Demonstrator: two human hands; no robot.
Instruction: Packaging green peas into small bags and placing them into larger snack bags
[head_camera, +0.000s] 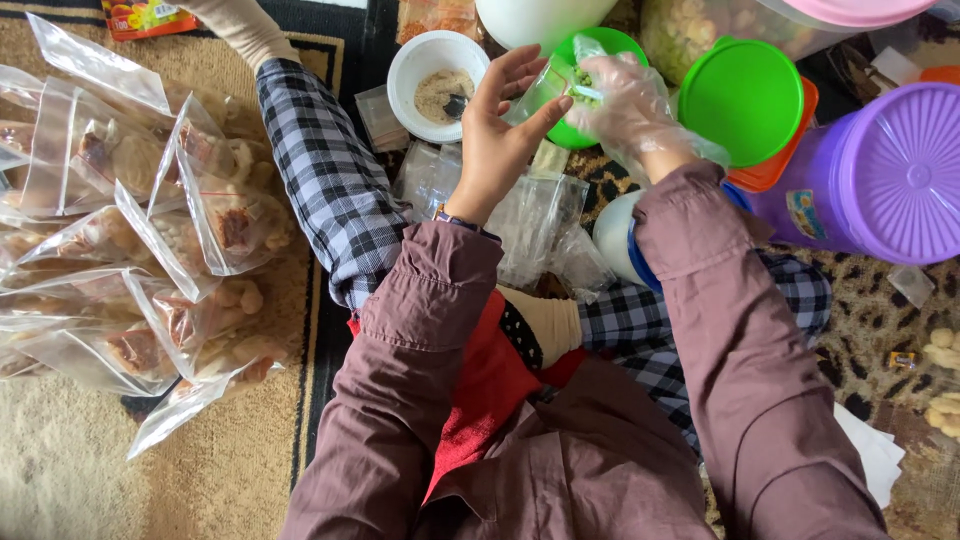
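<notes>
My left hand (500, 125) is bare and holds a small clear plastic bag (545, 88) upright by its side. My right hand (630, 105) wears a thin clear glove and pinches something small and greenish at the mouth of that bag. Both hands meet above a round green lid (610, 45). Just left of them stands a white bowl (405, 75) with beige powder and a dark spoon inside. A heap of empty clear bags (535, 215) lies under my wrists.
Many filled clear bags of fried snacks (130, 230) cover the rug at left. At right stand a purple lidded container (880, 175), a green lid on an orange tub (745, 95) and a white jar (612, 235). My legs in checked trousers (325, 175) stretch across the middle.
</notes>
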